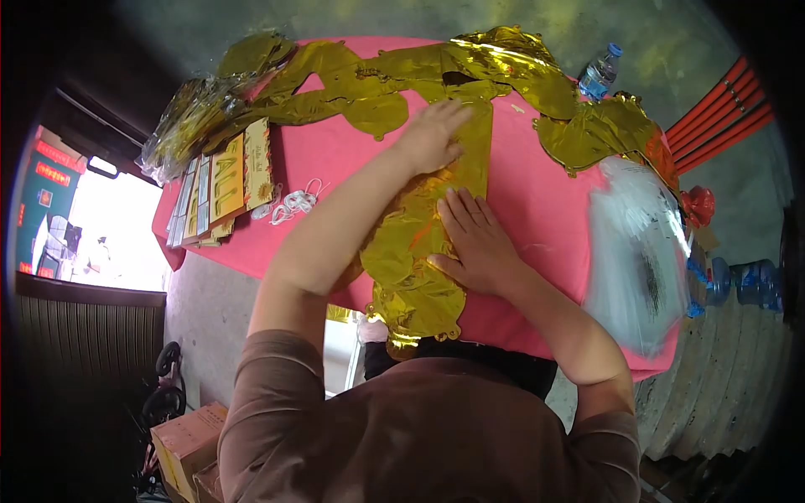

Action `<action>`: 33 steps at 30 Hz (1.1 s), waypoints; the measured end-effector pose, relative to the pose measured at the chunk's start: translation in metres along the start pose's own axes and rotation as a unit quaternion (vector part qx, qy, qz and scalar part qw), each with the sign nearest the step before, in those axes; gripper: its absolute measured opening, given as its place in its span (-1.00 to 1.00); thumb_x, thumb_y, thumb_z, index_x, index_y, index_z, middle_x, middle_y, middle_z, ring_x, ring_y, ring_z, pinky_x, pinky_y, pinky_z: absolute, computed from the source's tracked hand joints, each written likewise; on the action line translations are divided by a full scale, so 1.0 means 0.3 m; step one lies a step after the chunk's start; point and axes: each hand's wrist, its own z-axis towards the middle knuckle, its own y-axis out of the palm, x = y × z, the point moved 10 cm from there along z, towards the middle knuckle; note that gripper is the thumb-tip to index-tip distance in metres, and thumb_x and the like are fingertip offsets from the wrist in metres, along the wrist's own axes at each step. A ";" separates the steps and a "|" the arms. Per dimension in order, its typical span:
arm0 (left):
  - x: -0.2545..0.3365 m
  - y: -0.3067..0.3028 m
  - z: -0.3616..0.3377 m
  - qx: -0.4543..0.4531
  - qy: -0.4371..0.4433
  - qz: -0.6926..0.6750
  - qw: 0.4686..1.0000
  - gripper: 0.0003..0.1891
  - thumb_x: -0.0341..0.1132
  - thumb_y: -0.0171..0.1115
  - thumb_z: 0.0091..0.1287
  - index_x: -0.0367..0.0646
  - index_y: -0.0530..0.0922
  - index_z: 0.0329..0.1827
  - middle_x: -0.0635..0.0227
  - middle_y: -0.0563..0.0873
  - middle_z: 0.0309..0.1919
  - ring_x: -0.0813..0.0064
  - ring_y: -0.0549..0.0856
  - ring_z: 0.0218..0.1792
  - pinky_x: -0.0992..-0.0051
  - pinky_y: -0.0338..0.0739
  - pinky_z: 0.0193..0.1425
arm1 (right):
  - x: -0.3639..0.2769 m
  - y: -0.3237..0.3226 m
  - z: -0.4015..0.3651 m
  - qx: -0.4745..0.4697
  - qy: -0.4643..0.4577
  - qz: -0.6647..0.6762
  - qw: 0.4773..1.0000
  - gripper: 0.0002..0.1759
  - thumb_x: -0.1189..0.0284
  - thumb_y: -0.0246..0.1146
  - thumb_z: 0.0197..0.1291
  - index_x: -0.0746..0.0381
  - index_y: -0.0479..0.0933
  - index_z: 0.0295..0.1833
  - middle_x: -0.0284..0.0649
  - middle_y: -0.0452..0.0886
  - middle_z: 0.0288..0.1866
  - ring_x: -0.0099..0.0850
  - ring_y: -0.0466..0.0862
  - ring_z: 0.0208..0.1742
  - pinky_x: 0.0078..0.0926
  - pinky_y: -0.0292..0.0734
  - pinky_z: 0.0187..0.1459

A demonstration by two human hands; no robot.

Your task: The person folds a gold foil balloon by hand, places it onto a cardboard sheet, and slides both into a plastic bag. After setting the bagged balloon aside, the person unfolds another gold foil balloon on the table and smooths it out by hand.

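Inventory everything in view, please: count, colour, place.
Cloth: one, pink, over the table
Foil: several pieces, gold, under the hands and along the far side
Cards: several, mostly yellow, left
String: one tangle, white, left
Wrapping: uncountable, clear, far left
Film: one pile, clear, right
Bottle: one, clear, blue cap, far right
Poles: several, red, beyond right
Jugs: two visible, blue, right floor
Box: at least one, brown, lower left
Wheels: at least two, black, lower left
Left hand: one, bare, on foil
Right hand: one, bare, nearer, on foil
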 end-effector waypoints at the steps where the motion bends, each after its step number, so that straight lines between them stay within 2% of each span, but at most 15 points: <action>1: -0.026 -0.052 -0.012 -0.031 -0.057 -0.033 0.997 -0.45 -0.14 0.24 0.25 -0.16 0.40 0.27 0.06 0.50 0.20 0.08 0.45 0.25 0.16 0.33 0.29 | 0.001 -0.003 -0.001 -0.002 0.000 -0.003 1.000 -0.11 -0.03 0.08 0.25 0.40 0.03 0.45 0.15 0.01 0.51 0.02 -0.04 0.55 -0.05 -0.16 0.50; 4: -0.113 -0.143 -0.150 -0.113 -0.185 -0.045 0.975 -0.60 -0.16 0.25 0.21 -0.23 0.52 0.02 0.03 0.68 -0.20 0.02 0.66 -0.12 0.15 0.54 -0.05 | 0.004 -0.004 0.001 0.001 -0.002 0.010 1.000 -0.09 -0.05 0.09 0.23 0.40 0.04 0.45 0.14 0.01 0.51 0.01 -0.03 0.55 -0.04 -0.16 0.49; 6: -0.119 -0.223 -0.282 -0.219 -0.255 0.022 0.942 -0.62 -0.15 0.25 0.21 -0.26 0.54 -0.05 0.00 0.69 -0.23 0.02 0.66 -0.13 0.14 0.56 -0.06 | 0.002 -0.009 0.004 0.000 -0.005 0.012 1.000 -0.09 -0.05 0.10 0.23 0.40 0.04 0.45 0.14 0.02 0.51 0.00 -0.03 0.55 -0.04 -0.15 0.49; 8: -0.153 -0.261 -0.421 -0.248 -0.295 0.038 0.922 -0.55 -0.11 0.29 0.19 -0.19 0.53 0.06 0.01 0.68 -0.24 0.05 0.66 -0.13 0.16 0.53 -0.01 | -0.001 -0.004 0.004 0.001 -0.008 0.016 1.000 -0.09 -0.05 0.10 0.22 0.40 0.04 0.45 0.14 0.02 0.51 -0.01 -0.02 0.55 -0.04 -0.15 0.49; 9: -0.155 -0.273 -0.483 -0.247 -0.299 0.043 0.921 -0.55 -0.11 0.29 0.19 -0.19 0.53 0.06 0.01 0.68 -0.24 0.05 0.66 -0.13 0.16 0.53 -0.01 | 0.001 -0.004 0.004 0.006 -0.006 0.013 1.000 -0.09 -0.05 0.11 0.22 0.40 0.04 0.45 0.13 0.02 0.51 -0.01 -0.02 0.55 -0.04 -0.15 0.49; 11: -0.135 -0.337 -0.545 -0.135 -0.256 0.106 0.951 -0.52 -0.07 0.31 0.16 -0.17 0.51 0.06 0.05 0.69 -0.26 0.02 0.67 -0.14 0.15 0.53 -0.03 | 0.000 -0.002 0.002 0.010 -0.008 0.013 1.000 -0.09 -0.04 0.11 0.22 0.40 0.05 0.45 0.13 0.03 0.51 -0.02 -0.01 0.55 -0.04 -0.14 0.49; 13: -0.157 -0.338 -0.575 -0.157 -0.289 0.135 0.935 -0.44 -0.05 0.36 0.11 -0.14 0.48 0.12 0.09 0.70 -0.25 0.00 0.67 -0.17 0.18 0.54 -0.04 | 0.001 -0.007 0.002 0.012 -0.010 0.000 1.000 -0.09 -0.04 0.11 0.22 0.40 0.04 0.45 0.12 0.02 0.51 -0.02 -0.02 0.55 -0.05 -0.15 0.50; 15: -0.205 -0.305 -0.632 -0.224 -0.391 0.034 0.892 -0.46 -0.07 0.38 0.08 -0.18 0.52 0.06 0.05 0.70 -0.24 0.01 0.68 -0.21 0.21 0.55 -0.08 | 0.000 -0.001 0.001 0.011 -0.007 0.001 1.000 -0.09 -0.03 0.11 0.22 0.39 0.04 0.45 0.12 0.02 0.51 -0.02 -0.02 0.55 -0.06 -0.16 0.50; 19: -0.196 -0.267 -0.616 -0.259 -0.359 -0.125 0.888 -0.55 -0.10 0.38 0.06 -0.30 0.56 -0.16 -0.06 0.68 -0.31 0.00 0.67 -0.17 0.20 0.53 -0.05 | 0.003 -0.001 0.001 0.013 -0.007 -0.004 1.000 -0.10 -0.03 0.10 0.23 0.38 0.05 0.46 0.12 0.02 0.51 -0.01 -0.02 0.55 -0.06 -0.16 0.49; 21: -0.201 -0.280 -0.613 -0.234 -0.370 -0.160 0.885 -0.70 -0.21 0.37 0.08 -0.29 0.54 -0.32 0.13 0.66 -0.47 0.23 0.67 -0.33 0.32 0.52 -0.19 | 0.004 0.002 0.003 0.012 -0.006 -0.003 1.000 -0.10 -0.03 0.10 0.23 0.39 0.04 0.46 0.12 0.02 0.51 -0.01 -0.02 0.55 -0.06 -0.16 0.49; 22: -0.205 -0.286 -0.619 -0.236 -0.368 -0.160 0.885 -0.70 -0.21 0.37 0.08 -0.29 0.54 -0.32 0.13 0.66 -0.47 0.23 0.67 -0.33 0.32 0.52 -0.19 | 0.007 0.003 0.002 0.011 -0.004 -0.002 1.000 -0.10 -0.03 0.10 0.23 0.39 0.04 0.46 0.12 0.02 0.51 -0.01 -0.02 0.55 -0.06 -0.16 0.49; 24: -0.211 -0.295 -0.636 -0.187 -0.401 -0.306 0.843 -0.78 -0.34 0.36 0.10 -0.23 0.50 -0.32 0.39 0.56 -0.54 0.56 0.54 -0.44 0.50 0.43 -0.33 | 0.005 0.001 0.002 0.010 -0.004 -0.005 1.000 -0.09 -0.03 0.10 0.23 0.39 0.04 0.46 0.12 0.02 0.51 -0.01 -0.03 0.55 -0.06 -0.16 0.49; 27: -0.126 -0.398 -0.611 -0.156 -0.422 -0.291 0.844 -0.76 -0.43 0.36 0.14 -0.19 0.47 -0.21 0.58 0.47 -0.52 0.76 0.40 -0.47 0.64 0.32 -0.40 | 0.004 0.001 0.002 0.007 -0.006 -0.009 1.000 -0.09 -0.04 0.10 0.23 0.40 0.03 0.46 0.12 0.02 0.51 -0.01 -0.03 0.55 -0.06 -0.16 0.50; 31: 0.018 -0.439 -0.516 -0.105 -0.357 -0.327 0.869 -0.74 -0.49 0.32 0.17 -0.21 0.45 -0.12 0.58 0.46 -0.51 0.77 0.40 -0.46 0.64 0.30 -0.41 | 0.002 -0.004 0.004 0.000 -0.001 -0.008 1.000 -0.07 -0.05 0.11 0.22 0.41 0.03 0.46 0.12 0.03 0.51 -0.02 -0.03 0.55 -0.07 -0.17 0.50; 33: 0.088 -0.416 -0.463 -0.127 -0.339 -0.310 0.879 -0.74 -0.50 0.31 0.18 -0.22 0.45 -0.10 0.56 0.46 -0.49 0.75 0.40 -0.46 0.63 0.32 -0.39 | 0.001 -0.001 0.005 -0.005 0.001 -0.007 1.000 -0.07 -0.05 0.11 0.22 0.41 0.03 0.46 0.12 0.03 0.51 -0.02 -0.03 0.55 -0.07 -0.17 0.50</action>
